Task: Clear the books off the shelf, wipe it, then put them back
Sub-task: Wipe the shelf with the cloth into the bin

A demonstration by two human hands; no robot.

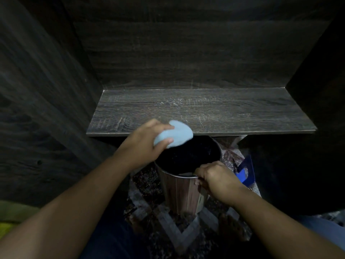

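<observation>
The dark wood shelf board (201, 109) lies bare, with dust marks and scratches near its middle; no books are in view. My left hand (147, 143) grips a light blue cloth (175, 133) at the shelf's front edge, above the mouth of a metal bin (179, 189). My right hand (216, 178) grips the bin's near rim, holding it just below the shelf edge. The bin's inside is dark and I cannot see what it holds.
Dark wooden side walls (46, 90) and a back panel (186, 53) enclose the shelf. A patterned rug (177, 234) covers the floor below. A blue object (246, 171) sits right of the bin. Something yellow-green (11, 217) is at the lower left.
</observation>
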